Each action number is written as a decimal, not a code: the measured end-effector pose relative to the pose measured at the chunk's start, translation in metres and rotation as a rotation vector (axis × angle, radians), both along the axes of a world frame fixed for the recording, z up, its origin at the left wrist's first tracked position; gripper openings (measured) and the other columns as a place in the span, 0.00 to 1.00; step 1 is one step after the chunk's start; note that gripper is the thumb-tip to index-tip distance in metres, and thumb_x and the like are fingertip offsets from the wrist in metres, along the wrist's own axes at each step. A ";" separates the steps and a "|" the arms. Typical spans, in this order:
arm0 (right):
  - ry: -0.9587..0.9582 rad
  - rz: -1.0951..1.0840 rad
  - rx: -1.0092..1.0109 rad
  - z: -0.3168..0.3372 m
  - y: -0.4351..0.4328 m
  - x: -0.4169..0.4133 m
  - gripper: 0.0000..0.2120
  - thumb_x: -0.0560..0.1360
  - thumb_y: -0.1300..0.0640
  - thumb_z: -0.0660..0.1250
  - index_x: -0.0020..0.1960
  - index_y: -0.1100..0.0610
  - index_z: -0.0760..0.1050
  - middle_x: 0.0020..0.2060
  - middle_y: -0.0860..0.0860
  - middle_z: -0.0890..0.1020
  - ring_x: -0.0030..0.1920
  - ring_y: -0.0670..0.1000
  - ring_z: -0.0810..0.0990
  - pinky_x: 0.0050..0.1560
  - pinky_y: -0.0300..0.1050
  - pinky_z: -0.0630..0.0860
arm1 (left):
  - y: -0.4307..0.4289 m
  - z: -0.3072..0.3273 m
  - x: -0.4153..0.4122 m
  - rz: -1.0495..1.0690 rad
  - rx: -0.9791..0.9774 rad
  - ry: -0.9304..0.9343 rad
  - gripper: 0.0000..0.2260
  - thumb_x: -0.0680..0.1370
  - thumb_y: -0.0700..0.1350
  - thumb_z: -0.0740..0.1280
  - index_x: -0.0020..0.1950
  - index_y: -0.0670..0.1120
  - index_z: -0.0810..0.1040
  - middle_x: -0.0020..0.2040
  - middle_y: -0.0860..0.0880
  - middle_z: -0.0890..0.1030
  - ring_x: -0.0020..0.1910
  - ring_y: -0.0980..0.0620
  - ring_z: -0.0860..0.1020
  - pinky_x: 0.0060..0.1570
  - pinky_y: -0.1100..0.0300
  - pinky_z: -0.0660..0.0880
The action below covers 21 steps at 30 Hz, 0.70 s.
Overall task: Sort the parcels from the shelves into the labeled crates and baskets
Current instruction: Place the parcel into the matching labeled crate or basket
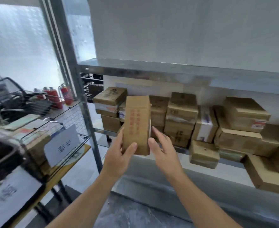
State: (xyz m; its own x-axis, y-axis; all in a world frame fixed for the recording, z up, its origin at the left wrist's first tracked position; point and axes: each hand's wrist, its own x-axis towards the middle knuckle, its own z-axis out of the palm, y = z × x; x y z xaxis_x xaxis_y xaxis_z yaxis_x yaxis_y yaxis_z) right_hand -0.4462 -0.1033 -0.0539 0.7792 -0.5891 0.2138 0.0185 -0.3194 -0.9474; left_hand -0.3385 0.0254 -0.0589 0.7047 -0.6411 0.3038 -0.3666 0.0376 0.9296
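Left hand (119, 152), with a labelled wire basket (73, 117) off to its left, grips the lower end of a tall brown parcel (137, 124), holding it upright. My right hand (161, 148) lies relaxed, fingers straight, just beside the parcel's right edge; beyond it, stacked boxes (181, 111) crowd the shelf (225, 170).

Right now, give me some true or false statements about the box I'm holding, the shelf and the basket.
The left hand grips a cardboard box printed in red. True.
That box lies flat on the shelf. False: it is held upright in front of the shelf.
The wire basket bears a white label. True.
The fire extinguishers are blue. False: the fire extinguishers are red.
The right hand is a fist. False: fingers straight.
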 end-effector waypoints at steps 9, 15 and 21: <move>-0.222 0.209 0.259 -0.005 0.082 0.073 0.25 0.82 0.61 0.65 0.70 0.35 0.69 0.70 0.37 0.72 0.67 0.36 0.74 0.68 0.42 0.74 | 0.122 0.001 0.056 0.267 0.220 -0.262 0.18 0.79 0.63 0.60 0.69 0.69 0.64 0.67 0.74 0.65 0.71 0.66 0.62 0.73 0.53 0.63; -0.183 0.377 0.857 -0.007 0.097 0.136 0.20 0.82 0.61 0.62 0.69 0.43 0.74 0.63 0.48 0.83 0.60 0.55 0.83 0.58 0.57 0.81 | 0.138 0.003 0.085 0.340 -0.110 0.392 0.27 0.78 0.50 0.68 0.75 0.57 0.64 0.65 0.56 0.75 0.62 0.53 0.77 0.63 0.51 0.74; 0.069 0.411 0.809 -0.006 0.086 0.219 0.12 0.83 0.49 0.63 0.61 0.46 0.83 0.61 0.51 0.84 0.63 0.56 0.80 0.63 0.59 0.78 | 0.136 0.002 0.141 0.611 -0.129 0.159 0.33 0.70 0.55 0.76 0.70 0.71 0.62 0.63 0.53 0.77 0.57 0.55 0.80 0.56 0.55 0.79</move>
